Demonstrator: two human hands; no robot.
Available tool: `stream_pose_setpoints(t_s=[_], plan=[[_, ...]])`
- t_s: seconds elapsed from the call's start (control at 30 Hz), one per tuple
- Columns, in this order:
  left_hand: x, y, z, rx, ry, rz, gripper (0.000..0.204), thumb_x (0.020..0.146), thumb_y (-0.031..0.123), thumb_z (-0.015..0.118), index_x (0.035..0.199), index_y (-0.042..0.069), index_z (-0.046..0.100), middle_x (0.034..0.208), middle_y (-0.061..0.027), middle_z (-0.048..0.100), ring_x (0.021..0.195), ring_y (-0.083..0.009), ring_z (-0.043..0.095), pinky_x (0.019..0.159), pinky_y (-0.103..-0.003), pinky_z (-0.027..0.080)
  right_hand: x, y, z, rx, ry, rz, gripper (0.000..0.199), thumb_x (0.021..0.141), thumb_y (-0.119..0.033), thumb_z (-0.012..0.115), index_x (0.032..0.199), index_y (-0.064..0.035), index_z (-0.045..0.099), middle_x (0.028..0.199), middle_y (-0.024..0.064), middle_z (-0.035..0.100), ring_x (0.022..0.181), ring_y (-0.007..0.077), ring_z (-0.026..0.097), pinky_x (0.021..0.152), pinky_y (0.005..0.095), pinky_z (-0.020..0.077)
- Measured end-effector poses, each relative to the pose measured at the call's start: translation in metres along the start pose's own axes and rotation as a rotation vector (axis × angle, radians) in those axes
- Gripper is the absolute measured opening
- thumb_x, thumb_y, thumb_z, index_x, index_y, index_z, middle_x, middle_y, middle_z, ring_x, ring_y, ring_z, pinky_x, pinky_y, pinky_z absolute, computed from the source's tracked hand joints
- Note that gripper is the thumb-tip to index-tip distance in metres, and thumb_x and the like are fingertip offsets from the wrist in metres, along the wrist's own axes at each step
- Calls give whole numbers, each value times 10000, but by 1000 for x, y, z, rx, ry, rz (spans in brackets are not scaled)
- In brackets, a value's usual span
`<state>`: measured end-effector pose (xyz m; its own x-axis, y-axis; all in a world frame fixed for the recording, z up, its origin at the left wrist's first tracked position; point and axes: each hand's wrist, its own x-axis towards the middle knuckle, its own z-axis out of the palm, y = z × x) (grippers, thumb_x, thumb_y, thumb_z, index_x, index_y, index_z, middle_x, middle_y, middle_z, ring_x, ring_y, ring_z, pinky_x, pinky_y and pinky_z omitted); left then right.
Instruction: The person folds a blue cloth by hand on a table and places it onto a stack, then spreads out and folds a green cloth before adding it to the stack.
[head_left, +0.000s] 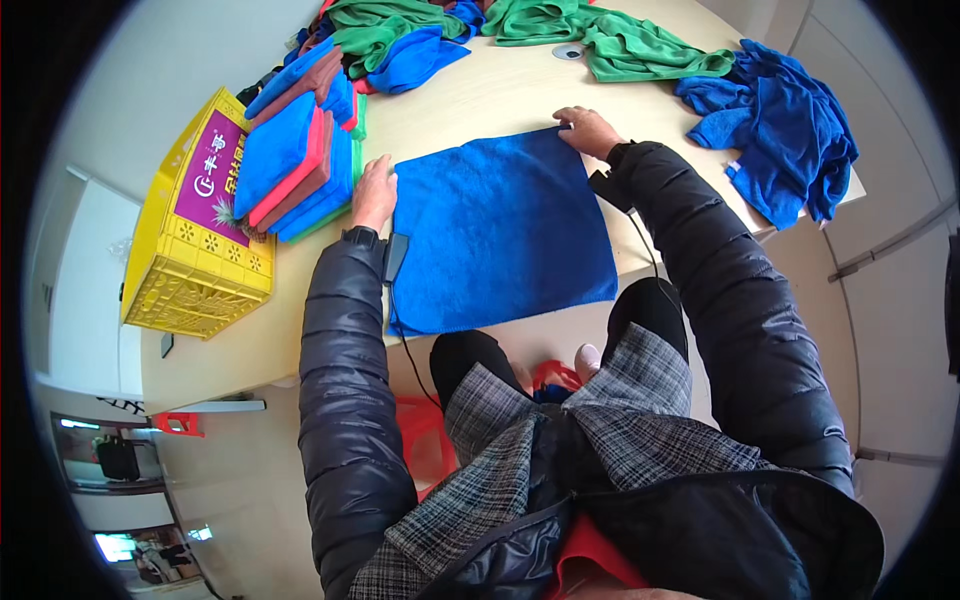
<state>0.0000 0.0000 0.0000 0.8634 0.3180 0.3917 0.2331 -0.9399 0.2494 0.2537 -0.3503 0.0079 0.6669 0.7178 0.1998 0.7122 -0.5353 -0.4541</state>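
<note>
A blue cloth towel (500, 230) lies spread in front of me, its near edge reaching past the table's front edge toward my lap. My left hand (375, 192) rests at the towel's far left corner, fingers stretched out along the side. At the opposite far corner is my right hand (588, 132), fingers apart and fingertips touching the cloth's edge. Beside my left hand stands a stack of folded towels (290, 170) in blue, red, brown and green. Dark devices with cables sit at both my wrists.
Left of the stack is a yellow plastic crate (200, 270) with a purple panel. Crumpled green towels (640, 45) lie along the far side of the table (450, 110). A heap of blue towels (785, 130) hangs over the right edge. Below the table is a red stool (425, 435).
</note>
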Motion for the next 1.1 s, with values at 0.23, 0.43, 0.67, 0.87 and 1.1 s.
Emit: stream_pose_setpoints(t_s=[0.23, 0.43, 0.67, 0.87, 1.1], plan=[[31, -7, 2, 50, -107, -31, 181, 870, 162, 692, 975, 30, 625, 1044, -193, 629, 971, -370, 613, 845, -458, 497, 2, -12, -17, 123, -64, 24, 326, 824, -251, 681, 1078, -47, 700, 952, 118, 720, 887, 272, 689, 815, 369, 544], [35, -36, 4, -365, -32, -165, 141, 917, 121, 636, 854, 47, 533, 719, -53, 583, 652, -121, 563, 559, -312, 437, -17, -16, -54, 730, -121, 67, 226, 912, -211, 673, 1049, -31, 678, 840, 23, 667, 707, 95, 625, 612, 263, 535], [49, -17, 28, -44, 86, -205, 148, 905, 168, 628, 886, 37, 560, 773, -166, 646, 726, -335, 649, 652, -429, 503, -2, -5, -44, 506, -73, 228, 249, 871, -185, 689, 1016, 16, 668, 689, 105, 666, 535, 177, 658, 504, 300, 543], [44, 28, 12, -4, 63, -305, 226, 920, 215, 620, 1047, 30, 594, 1030, -237, 675, 993, -430, 645, 831, -504, 509, -10, -5, -27, 171, 127, 261, 312, 814, -214, 647, 1021, 16, 690, 917, 207, 711, 867, 347, 695, 813, 397, 551], [-23, 131, -3, 40, 20, 417, 488, 956, 297, 609, 1353, 27, 523, 1402, -221, 509, 1312, -391, 470, 1088, -455, 395, -85, -82, -2, -226, 176, -211, 632, 935, -398, 600, 1430, -40, 438, 1459, 209, 459, 1319, 427, 456, 1061, 528, 398]])
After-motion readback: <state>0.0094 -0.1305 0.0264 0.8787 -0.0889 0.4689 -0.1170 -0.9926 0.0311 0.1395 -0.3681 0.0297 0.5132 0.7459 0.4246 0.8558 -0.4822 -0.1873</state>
